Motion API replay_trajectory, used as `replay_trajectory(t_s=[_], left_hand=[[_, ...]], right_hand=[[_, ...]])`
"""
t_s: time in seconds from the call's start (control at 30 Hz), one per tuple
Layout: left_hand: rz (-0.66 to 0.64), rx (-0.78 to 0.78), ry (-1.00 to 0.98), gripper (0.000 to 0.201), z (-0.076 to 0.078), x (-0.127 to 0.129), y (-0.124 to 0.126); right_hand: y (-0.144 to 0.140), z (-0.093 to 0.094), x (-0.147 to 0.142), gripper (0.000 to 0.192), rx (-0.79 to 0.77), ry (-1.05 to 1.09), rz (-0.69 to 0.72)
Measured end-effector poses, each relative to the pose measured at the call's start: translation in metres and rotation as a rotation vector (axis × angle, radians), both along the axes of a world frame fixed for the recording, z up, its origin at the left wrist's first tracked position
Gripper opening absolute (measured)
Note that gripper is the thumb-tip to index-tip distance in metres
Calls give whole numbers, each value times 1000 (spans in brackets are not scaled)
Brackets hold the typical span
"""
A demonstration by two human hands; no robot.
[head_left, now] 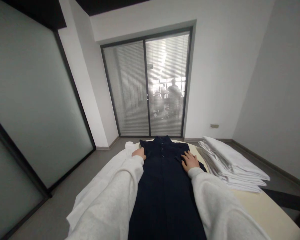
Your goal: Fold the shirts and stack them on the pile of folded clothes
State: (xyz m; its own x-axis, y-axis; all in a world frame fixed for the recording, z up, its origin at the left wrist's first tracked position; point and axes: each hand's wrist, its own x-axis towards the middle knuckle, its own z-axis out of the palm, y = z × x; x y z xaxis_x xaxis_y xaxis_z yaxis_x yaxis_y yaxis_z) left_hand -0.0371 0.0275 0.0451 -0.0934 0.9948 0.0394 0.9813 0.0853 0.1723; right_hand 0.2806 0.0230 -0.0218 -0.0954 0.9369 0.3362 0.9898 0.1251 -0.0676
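A dark navy shirt [162,186] lies front up on the table, its collar at the far end and a few small buttons down the front. My left hand [139,153] is closed at the shirt's left edge, just below the short sleeve; the fingertips are partly hidden. On the opposite side, my right hand [190,160] rests flat with spread fingers over the right edge near the sleeve. White cloth [100,181] lies along the left side, partly behind my left forearm.
A stack of folded white garments [232,163] sits at the table's right side. The pale table [262,213] has a curved edge. Beyond it stand a glass door with blinds [130,93] and white walls. Blurred figures of people show through the blinds.
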Motion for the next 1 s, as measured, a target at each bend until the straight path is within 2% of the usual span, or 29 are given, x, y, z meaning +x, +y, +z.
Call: replay_trajectory(t_s=[0.17, 0.3, 0.43, 0.57, 0.67, 0.73, 0.83, 0.93, 1.0], left_hand=[[-139, 28, 34, 31, -8, 47, -11], [-197, 48, 54, 26, -10, 75, -15], [-217, 59, 65, 25, -8, 91, -16], [-244, 41, 70, 32, -8, 94, -15], [-303, -53, 72, 44, -5, 87, -13], [-355, -117, 51, 51, 3, 76, -12], [-407, -202, -31, 45, 20, 48, -17], [-338, -368, -19, 34, 31, 11, -27], [-278, -558, -11, 33, 30, -11, -36]], right_hand=[[3, -2, 1, 39, -17, 94, 64], [6, -5, 1, 37, -9, 140, 140], [6, -5, 1, 36, -21, 162, 173], [5, -2, 0, 34, -8, 176, 211], [3, 4, -5, 33, -7, 224, 232], [0, 10, -13, 33, -44, 252, 268], [-5, 21, -33, 34, -144, 220, 284], [-9, 33, -62, 38, -257, 148, 165], [-11, 40, -82, 44, -305, 118, 135]])
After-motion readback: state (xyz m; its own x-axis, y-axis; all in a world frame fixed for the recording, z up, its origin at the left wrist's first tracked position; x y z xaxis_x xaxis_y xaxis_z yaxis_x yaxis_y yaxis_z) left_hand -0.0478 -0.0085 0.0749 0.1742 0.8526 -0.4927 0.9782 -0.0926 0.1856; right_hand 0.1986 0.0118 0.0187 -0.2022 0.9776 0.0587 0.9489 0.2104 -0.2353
